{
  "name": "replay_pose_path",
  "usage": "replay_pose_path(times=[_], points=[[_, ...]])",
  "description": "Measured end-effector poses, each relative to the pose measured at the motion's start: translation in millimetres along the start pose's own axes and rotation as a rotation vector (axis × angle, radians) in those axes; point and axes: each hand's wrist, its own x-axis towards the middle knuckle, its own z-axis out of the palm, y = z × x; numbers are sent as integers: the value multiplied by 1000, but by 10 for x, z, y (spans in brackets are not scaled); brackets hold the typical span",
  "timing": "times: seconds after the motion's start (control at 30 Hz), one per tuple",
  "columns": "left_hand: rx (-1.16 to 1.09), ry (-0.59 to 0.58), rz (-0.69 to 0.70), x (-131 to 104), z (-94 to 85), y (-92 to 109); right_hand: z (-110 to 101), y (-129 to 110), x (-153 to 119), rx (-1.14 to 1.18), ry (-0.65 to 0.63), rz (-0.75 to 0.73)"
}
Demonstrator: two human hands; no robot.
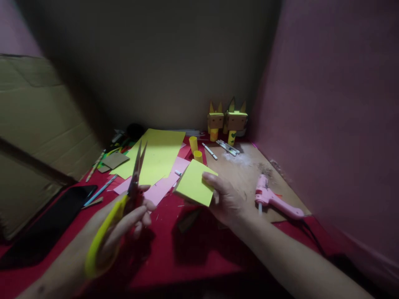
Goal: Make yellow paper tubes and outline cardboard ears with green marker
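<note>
My left hand point(134, 218) is closed around a pair of scissors point(120, 209) with yellow handles, the blades pointing up and away and slightly parted. In my right hand point(226, 199) is a yellow square piece point(196, 182), with the thumb lying on its top face and the other fingers hidden beneath. The piece is held tilted above the red tabletop, apart from the scissors. Behind it stand two small yellow paper tubes point(193, 144). A large yellow paper sheet point(158, 151) and pink paper point(162, 189) lie beyond my left hand.
A pink glue gun point(272, 199) rests on a cardboard sheet point(246, 170) at the right, with markers point(227, 147) farther back. Two cardboard figures point(236, 121) with pointed ears stand by the back wall. At the left lie a black phone point(50, 224) and a pale blue stick point(101, 190).
</note>
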Motion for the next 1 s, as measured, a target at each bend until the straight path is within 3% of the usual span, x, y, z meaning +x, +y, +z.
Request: replay_pose_path(times=[0.23,0.47,1.0], points=[[-187,-148,173,202,302,190,97,4,-177,-236,17,-215],[-213,-283,171,18,410,334,156,47,-289,-335,6,-286],[-101,-175,199,0,493,290,115,173,-317,-358,-29,-380]])
